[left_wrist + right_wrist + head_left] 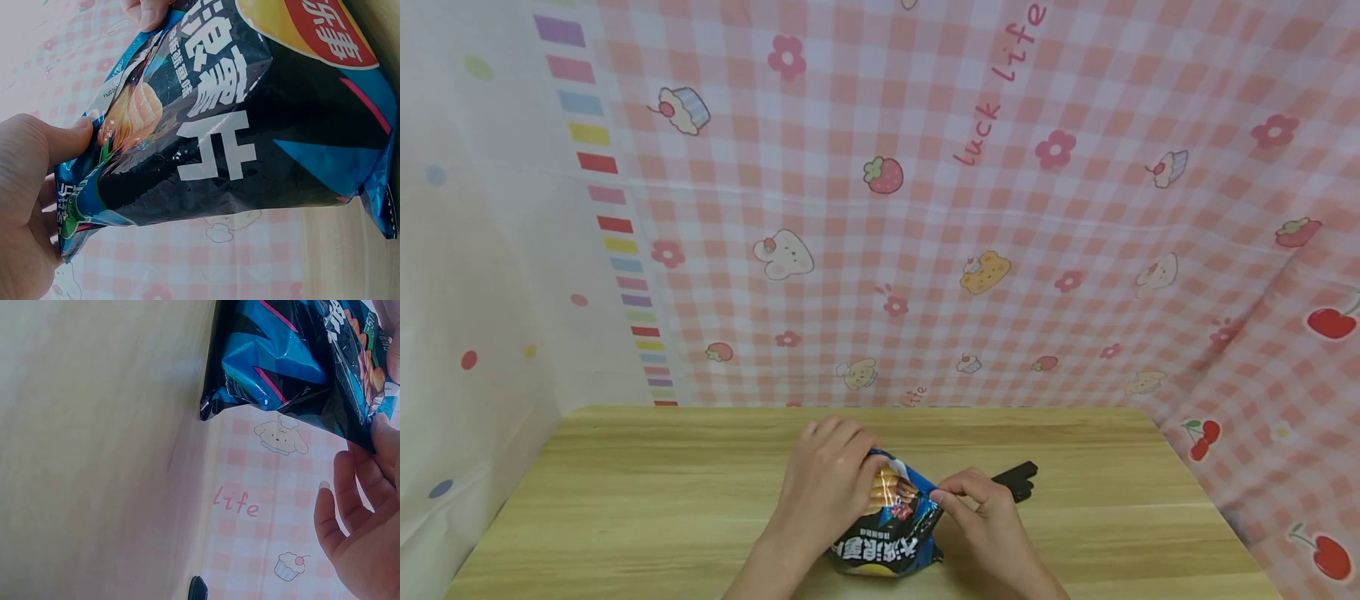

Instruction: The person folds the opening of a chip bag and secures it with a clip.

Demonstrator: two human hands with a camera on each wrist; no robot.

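A black and blue bag of potato chips (880, 533) stands tilted on the table, its printed front toward me. My left hand (831, 471) grips the bag's upper left part, and in the left wrist view the thumb of that left hand (37, 150) lies on the front near the sealed edge. At the upper right corner, my right hand (988, 512) pinches the bag between thumb and index finger. In the right wrist view the other fingers of the right hand (362, 506) are spread below the corner of the chip bag (275, 356).
A small black object (1018, 481) lies on the table just beyond my right hand. The wood-grain table (662, 483) ends at a pink checked cloth (850, 208) hanging behind it, with more cloth on both sides.
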